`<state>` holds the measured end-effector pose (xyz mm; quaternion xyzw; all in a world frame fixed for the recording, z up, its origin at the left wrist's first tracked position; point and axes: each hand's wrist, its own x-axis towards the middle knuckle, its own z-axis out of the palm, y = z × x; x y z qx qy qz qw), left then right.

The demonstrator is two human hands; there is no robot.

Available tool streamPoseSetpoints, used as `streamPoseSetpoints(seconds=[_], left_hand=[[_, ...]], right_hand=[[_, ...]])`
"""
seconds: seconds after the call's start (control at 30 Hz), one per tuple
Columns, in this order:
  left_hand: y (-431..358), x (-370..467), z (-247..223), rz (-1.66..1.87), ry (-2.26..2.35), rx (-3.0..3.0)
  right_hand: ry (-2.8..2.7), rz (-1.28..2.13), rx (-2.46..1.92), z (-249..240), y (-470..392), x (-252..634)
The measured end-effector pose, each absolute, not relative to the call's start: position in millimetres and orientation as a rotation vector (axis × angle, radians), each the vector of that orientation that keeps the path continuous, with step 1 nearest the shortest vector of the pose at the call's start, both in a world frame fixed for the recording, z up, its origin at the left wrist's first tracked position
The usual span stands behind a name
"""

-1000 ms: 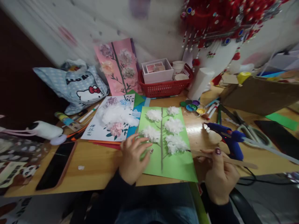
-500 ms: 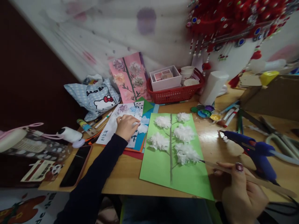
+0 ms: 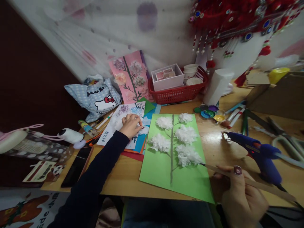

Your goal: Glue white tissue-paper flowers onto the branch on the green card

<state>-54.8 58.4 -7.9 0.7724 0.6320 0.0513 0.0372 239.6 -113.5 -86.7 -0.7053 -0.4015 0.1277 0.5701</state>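
Note:
A green sheet [image 3: 154, 171] lies at the table's front edge, with a grey-green stem [image 3: 171, 158] and several white ruffled flowers [image 3: 186, 134] on it. My right hand [image 3: 242, 193] is closed around a thin brush [image 3: 225, 172], whose dark tip rests beside the lower right flower. Over the white sheet with painted flowers [image 3: 115, 125], my left hand [image 3: 131, 125] has its fingers bent and close together; whether anything is under them is hidden.
A blue glue gun [image 3: 255, 148] lies at the right, near scissors [image 3: 288, 141] and paint pots [image 3: 209, 113]. A red basket [image 3: 175, 95] stands at the back beside a pink flower picture [image 3: 130, 79]. A phone [image 3: 77, 166] lies left.
The green sheet sits slightly further left in view, and my right hand with the brush has shifted left too. My left hand has moved slightly to the right.

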Motion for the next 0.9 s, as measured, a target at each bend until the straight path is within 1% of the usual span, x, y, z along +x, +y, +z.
streamPoseSetpoints(seconds=[0.2,0.43,0.7,0.9], left_hand=[[53.3,-61.8,0.8,0.313,1.923,2.344],[58.9,-59.9,-12.8,0.209,1.940,2.360],[57.6,-63.2,-10.3,0.289,1.923,2.364],[59.1,-58.2,-17.4,0.195,1.937,2.362]], right_hand=[[-0.881,0.336,-1.644,-84.4,-113.0,238.7],[-0.879,0.368,-1.664,-83.5,-113.2,239.7],[-0.923,0.351,-1.684,-80.2,-113.8,239.0],[-0.920,0.369,-1.680,-84.7,-115.0,241.2]])
